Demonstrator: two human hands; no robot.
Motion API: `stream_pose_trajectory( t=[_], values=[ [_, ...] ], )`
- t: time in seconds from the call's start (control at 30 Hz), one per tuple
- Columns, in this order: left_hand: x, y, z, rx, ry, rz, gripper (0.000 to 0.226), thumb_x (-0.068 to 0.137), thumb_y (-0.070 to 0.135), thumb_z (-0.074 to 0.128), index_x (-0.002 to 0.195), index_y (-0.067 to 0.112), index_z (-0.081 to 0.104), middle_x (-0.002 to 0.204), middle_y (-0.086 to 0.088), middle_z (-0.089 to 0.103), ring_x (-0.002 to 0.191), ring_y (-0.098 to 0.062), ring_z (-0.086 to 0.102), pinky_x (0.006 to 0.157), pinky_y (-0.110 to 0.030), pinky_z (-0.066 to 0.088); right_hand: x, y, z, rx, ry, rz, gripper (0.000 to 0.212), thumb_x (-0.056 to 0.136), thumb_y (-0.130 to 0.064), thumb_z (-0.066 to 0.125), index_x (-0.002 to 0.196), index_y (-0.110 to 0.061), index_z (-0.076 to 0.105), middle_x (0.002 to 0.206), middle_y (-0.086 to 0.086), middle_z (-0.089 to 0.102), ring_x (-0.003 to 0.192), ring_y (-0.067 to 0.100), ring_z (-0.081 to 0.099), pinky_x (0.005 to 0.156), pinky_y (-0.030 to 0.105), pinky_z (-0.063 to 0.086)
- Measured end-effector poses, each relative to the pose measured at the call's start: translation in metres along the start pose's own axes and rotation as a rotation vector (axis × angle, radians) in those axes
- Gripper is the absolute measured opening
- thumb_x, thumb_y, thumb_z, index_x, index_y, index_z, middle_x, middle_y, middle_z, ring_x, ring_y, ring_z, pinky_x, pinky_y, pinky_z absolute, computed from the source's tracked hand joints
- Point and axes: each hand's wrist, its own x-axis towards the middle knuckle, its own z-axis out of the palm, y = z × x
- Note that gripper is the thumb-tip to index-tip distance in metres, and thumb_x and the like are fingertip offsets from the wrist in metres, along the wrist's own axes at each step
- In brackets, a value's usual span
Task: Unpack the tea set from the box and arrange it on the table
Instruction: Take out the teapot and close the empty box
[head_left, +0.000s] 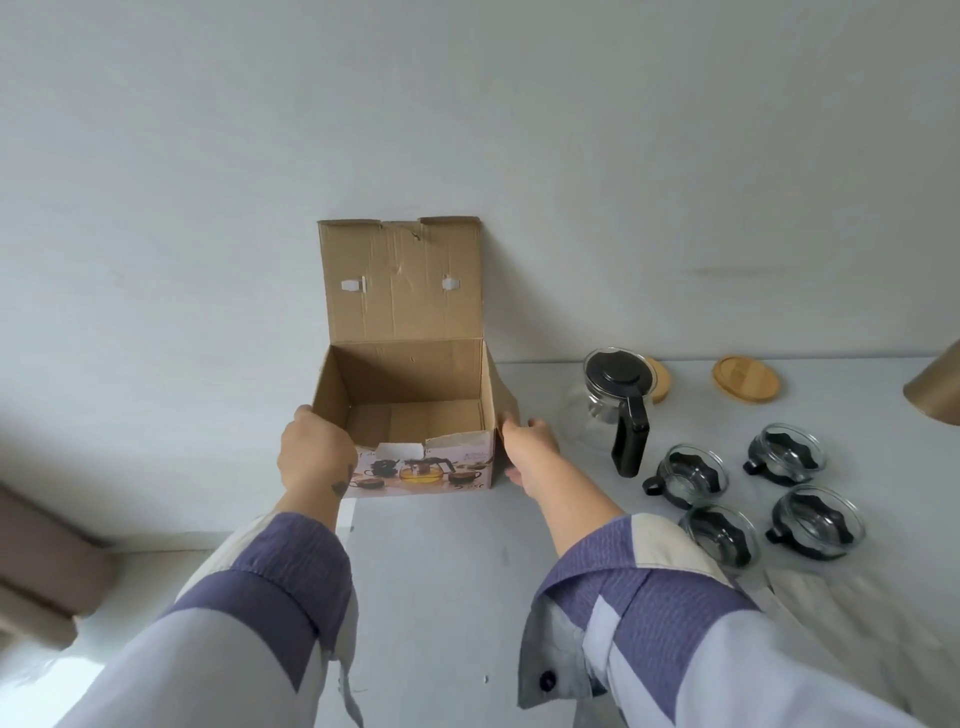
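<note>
An open cardboard box (415, 395) with a printed tea-set picture on its front stands at the table's left end, lid flap up against the wall. Nothing shows inside it but its cardboard floor. My left hand (314, 449) grips its left front corner and my right hand (530, 444) grips its right side. To the right stands a glass teapot (610, 410) with a black lid and handle. Several glass cups with black holders sit in front of it, among them a near one (688, 475) and a far one (787, 452).
A round wooden coaster (746, 385) lies by the wall, another (658, 379) is half hidden behind the teapot. A tan cone-shaped object (937, 387) enters at the right edge. The white table (441, 561) ends at left, where brown furniture (47, 561) stands below.
</note>
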Motion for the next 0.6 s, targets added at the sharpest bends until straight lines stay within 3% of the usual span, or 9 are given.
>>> stream_pose_trajectory(
  t=[0.1,0.23,0.33,0.43,0.53,0.6],
  values=[
    [0.004,-0.006,-0.003,-0.013,0.000,-0.022,0.040,0.086,-0.006,0.042,0.126,-0.001,0.044,0.118,-0.025,0.055,0.103,-0.044,0.055,0.084,-0.048,0.048,0.001,-0.003,0.002,0.108,0.074,-0.076,0.052,0.084,-0.040,0.065,0.126,-0.010,0.056,0.114,0.011,0.059,0.088,0.025,0.055,0.069,0.028,0.048],
    [0.007,-0.010,-0.005,-0.015,0.005,-0.031,0.042,0.086,-0.006,0.042,0.127,0.000,0.044,0.118,-0.024,0.056,0.104,-0.044,0.055,0.081,-0.046,0.046,-0.004,-0.019,-0.004,0.137,0.233,-0.245,0.038,0.078,-0.021,0.074,0.114,-0.014,0.063,0.130,0.011,0.050,0.091,0.025,0.061,0.082,0.033,0.053],
    [0.008,-0.009,-0.003,-0.016,0.006,-0.035,0.042,0.087,-0.005,0.042,0.128,0.000,0.044,0.120,-0.025,0.055,0.105,-0.044,0.055,0.084,-0.048,0.048,-0.015,-0.038,-0.011,0.076,0.393,-0.476,0.024,0.081,-0.005,0.067,0.104,-0.011,0.059,0.123,0.010,0.049,0.088,0.023,0.058,0.080,0.033,0.050],
    [0.006,-0.006,0.001,-0.025,-0.002,-0.031,0.042,0.088,-0.005,0.041,0.129,0.001,0.043,0.121,-0.024,0.055,0.105,-0.043,0.055,0.084,-0.047,0.049,-0.024,-0.050,-0.017,0.085,0.521,-0.684,0.030,0.080,0.004,0.063,0.101,-0.007,0.045,0.114,0.010,0.050,0.087,0.023,0.058,0.072,0.028,0.047],
    [0.001,0.001,0.006,-0.029,-0.009,-0.020,0.042,0.089,-0.004,0.039,0.131,0.002,0.042,0.123,-0.023,0.054,0.106,-0.042,0.055,0.081,-0.045,0.047,-0.028,-0.050,-0.020,0.177,0.496,-0.781,0.044,0.077,0.004,0.066,0.100,-0.015,0.033,0.104,0.008,0.050,0.080,0.025,0.066,0.066,0.029,0.052],
    [-0.003,0.007,0.012,-0.036,-0.019,-0.004,0.043,0.090,-0.003,0.037,0.133,0.003,0.040,0.125,-0.022,0.054,0.107,-0.042,0.055,0.085,-0.046,0.048,-0.028,-0.047,-0.022,0.170,0.448,-0.848,0.047,0.077,0.001,0.067,0.110,-0.015,0.037,0.098,0.002,0.055,0.079,0.024,0.067,0.066,0.033,0.056]
  ],
)
